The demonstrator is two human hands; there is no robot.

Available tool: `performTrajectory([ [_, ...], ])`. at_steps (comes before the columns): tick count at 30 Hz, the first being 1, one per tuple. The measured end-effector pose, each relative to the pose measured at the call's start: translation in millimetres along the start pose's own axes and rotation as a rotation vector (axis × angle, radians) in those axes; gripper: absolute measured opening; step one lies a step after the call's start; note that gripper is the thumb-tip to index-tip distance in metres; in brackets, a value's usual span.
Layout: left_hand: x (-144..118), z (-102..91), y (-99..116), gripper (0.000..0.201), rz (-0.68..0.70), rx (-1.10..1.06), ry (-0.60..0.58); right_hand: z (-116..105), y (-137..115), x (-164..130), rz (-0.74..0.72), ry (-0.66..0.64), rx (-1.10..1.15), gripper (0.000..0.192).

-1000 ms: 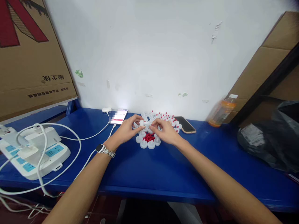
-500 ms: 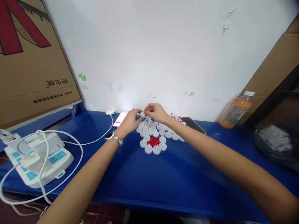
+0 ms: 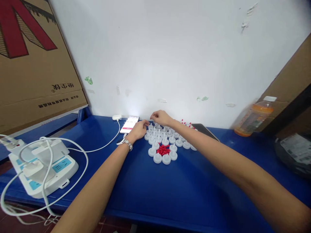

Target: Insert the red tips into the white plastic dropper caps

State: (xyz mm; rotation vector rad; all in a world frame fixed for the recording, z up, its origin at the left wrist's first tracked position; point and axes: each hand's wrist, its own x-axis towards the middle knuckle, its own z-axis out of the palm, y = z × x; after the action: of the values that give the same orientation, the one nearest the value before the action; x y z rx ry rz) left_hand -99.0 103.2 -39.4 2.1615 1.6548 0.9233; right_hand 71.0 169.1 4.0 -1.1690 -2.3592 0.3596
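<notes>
A cluster of several white round caps point(image 3: 167, 139) lies on the blue table point(image 3: 170, 187) near the wall, with a small heap of red pieces point(image 3: 163, 149) at its front. My left hand point(image 3: 139, 129), with a watch on its wrist, rests at the cluster's left edge, fingers loosely pointing at the caps, and nothing shows in it. My right hand point(image 3: 160, 117) hovers over the far end of the cluster with its fingertips drawn together. Whether it pinches a cap is hidden.
A lit phone point(image 3: 130, 124) on a white cable lies left of the caps, a dark phone point(image 3: 205, 130) to their right. An orange drink bottle point(image 3: 255, 117) and a black bag point(image 3: 293, 152) are at the right. A white power strip point(image 3: 41, 165) and a cardboard box point(image 3: 36, 64) are at the left.
Both hands rose from the near caps holding a white piece between them, then moved apart and lowered at the far-left end of the cluster. The camera turned slightly left.
</notes>
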Motion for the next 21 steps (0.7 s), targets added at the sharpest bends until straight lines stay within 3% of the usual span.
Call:
performTrajectory([
  [3, -2, -0.1, 3, 0.040, 0.006, 0.002, 0.003, -7, 12, -8, 0.108, 0.113, -0.159, 0.030],
  [7, -5, -1.9, 6, 0.038, 0.017, 0.019, 0.060, -10, 22, -15, 0.164, 0.069, -0.275, 0.024],
  [13, -20, -5.6, 12, 0.032, 0.074, 0.024, 0.142, -23, 26, -18, 0.233, 0.118, -0.329, 0.026],
  [17, -28, -4.1, 26, 0.027, 0.185, 0.009, 0.159, -40, 27, -51, 0.234, 0.123, -0.310, 0.026],
  [21, -34, 1.8, 47, 0.026, 0.277, 0.007, 0.093, -49, 21, -100, 0.176, 0.139, -0.298, 0.025],
])
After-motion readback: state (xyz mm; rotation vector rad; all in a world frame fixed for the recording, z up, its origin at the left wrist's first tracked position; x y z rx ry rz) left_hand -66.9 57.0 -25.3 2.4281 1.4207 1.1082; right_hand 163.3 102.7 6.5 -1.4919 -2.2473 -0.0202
